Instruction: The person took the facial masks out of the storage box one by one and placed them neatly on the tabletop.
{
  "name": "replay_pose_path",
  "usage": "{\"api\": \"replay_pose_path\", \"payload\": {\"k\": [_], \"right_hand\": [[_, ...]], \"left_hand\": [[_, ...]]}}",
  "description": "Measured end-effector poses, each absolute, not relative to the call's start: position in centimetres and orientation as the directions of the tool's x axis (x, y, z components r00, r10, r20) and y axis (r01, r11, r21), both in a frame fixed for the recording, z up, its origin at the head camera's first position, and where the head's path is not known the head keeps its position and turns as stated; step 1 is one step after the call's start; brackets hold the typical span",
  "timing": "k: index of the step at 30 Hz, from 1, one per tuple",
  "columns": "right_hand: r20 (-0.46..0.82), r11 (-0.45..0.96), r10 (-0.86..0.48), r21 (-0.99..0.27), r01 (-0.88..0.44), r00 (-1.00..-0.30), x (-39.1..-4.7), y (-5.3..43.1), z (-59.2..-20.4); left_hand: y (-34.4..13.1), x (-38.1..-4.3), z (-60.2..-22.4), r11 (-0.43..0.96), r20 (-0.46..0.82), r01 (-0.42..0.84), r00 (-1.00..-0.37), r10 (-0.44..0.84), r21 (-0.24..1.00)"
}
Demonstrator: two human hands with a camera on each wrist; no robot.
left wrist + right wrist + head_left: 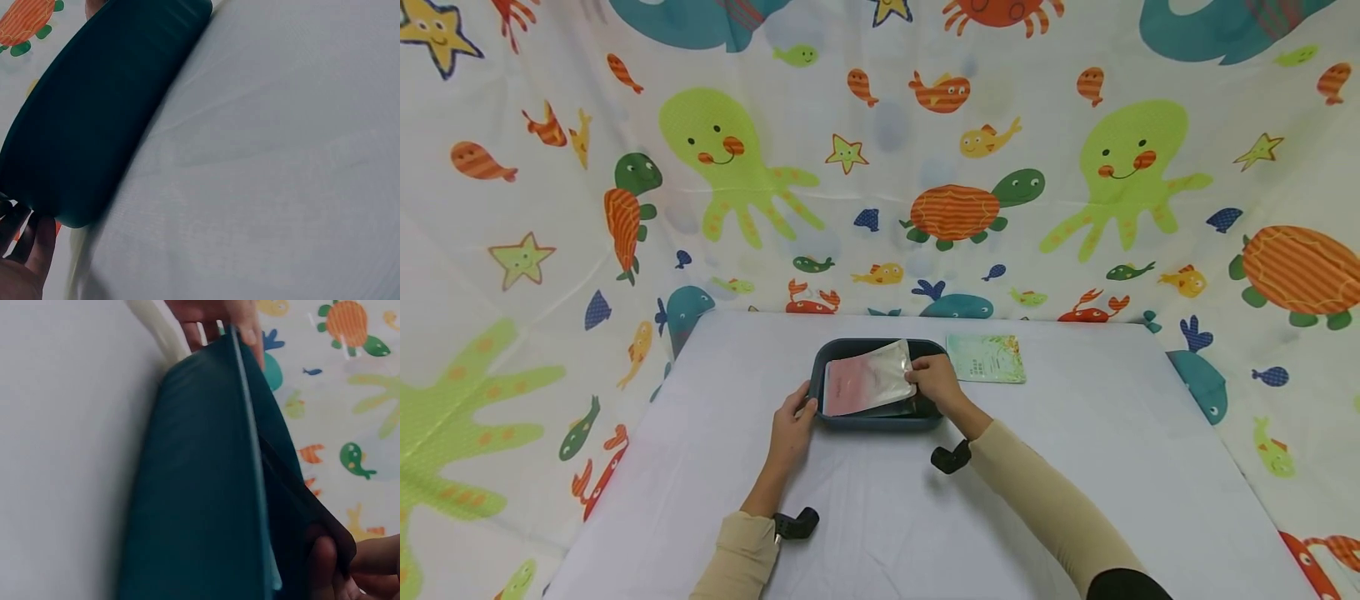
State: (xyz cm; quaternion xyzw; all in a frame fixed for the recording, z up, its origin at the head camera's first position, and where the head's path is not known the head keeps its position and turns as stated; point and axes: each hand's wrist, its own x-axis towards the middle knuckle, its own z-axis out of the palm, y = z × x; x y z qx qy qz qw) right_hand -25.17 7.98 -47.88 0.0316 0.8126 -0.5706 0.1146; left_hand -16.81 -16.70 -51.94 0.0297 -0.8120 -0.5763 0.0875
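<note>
A dark blue-green plastic tray [880,423] sits on the white table. My left hand [793,425] holds its left end, with the thumb at the rim and the fingers against the outer wall, as the right wrist view shows. My right hand [940,383] pinches the right edge of a flat pink and silver foil packet [861,383], which lies tilted over the tray's opening. Beneath it a dark packet [891,408] shows partly inside the tray. In the right wrist view the pinched packet [306,500] looks dark, and my thumb and fingers [323,559] are at its corner.
A flat green packet [985,358] with leaf print lies on the table just right of the tray. The white tablecloth [880,517] spreads in front. A curtain [865,167] printed with sea animals hangs behind and at both sides.
</note>
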Motion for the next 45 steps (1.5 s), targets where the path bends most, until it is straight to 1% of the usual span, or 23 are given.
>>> {"api": "replay_pose_path", "payload": {"k": [3,6,8,10,14,18,23,28,32,37,45], "right_hand": [[-0.216,0.354,-0.082,-0.919,0.174,-0.973,-25.3,8.5,-47.3],[-0.224,0.388,-0.077,-0.904,0.178,-0.972,-25.5,9.1,-46.9],[-0.229,0.403,-0.068,-0.897,0.183,-0.971,-25.7,9.6,-46.5],[-0.226,0.406,-0.058,-0.895,0.184,-0.972,-25.8,10.2,-46.1],[-0.224,0.372,-0.043,-0.908,0.193,-0.974,-26.1,11.5,-45.4],[-0.223,0.362,-0.046,-0.912,0.192,-0.974,-26.5,13.1,-44.8],[-0.199,0.345,-0.051,-0.923,0.17,-0.979,-27.3,15.2,-43.7],[-0.222,0.311,-0.029,-0.929,0.202,-0.975,-27.8,17.7,-42.8],[-0.254,0.29,-0.009,-0.926,0.241,-0.967,-28.3,19.7,-42.6],[-0.238,0.253,0.013,-0.939,0.233,-0.971,-28.8,21.8,-41.9],[-0.23,0.232,0.049,-0.944,0.235,-0.972,-29.1,24.8,-41.5]], "left_hand": [[-17.1,-17.4,-53.9,0.352,0.18,0.115,-0.971,-0.157,0.929],[-17.1,-17.4,-54.2,0.361,0.219,0.149,-0.963,-0.16,0.92],[-17.1,-17.4,-54.2,0.353,0.2,0.134,-0.967,-0.157,0.926],[-17.1,-17.4,-54.0,0.332,0.153,0.094,-0.976,-0.155,0.938],[-17.2,-17.6,-53.9,0.314,0.076,0.024,-0.985,-0.154,0.949],[-17.1,-17.5,-53.8,0.304,0.041,-0.01,-0.986,-0.161,0.953],[-17.2,-17.5,-53.9,0.296,0.041,-0.011,-0.984,-0.172,0.955],[-17.1,-17.7,-53.8,0.298,0.059,0.004,-0.983,-0.176,0.955],[-16.9,-17.6,-53.8,0.305,0.05,-0.007,-0.982,-0.179,0.952],[-16.8,-17.5,-53.9,0.297,0.043,-0.015,-0.981,-0.188,0.955],[-17.0,-17.6,-53.8,0.297,0.049,-0.007,-0.982,-0.18,0.955]]}}
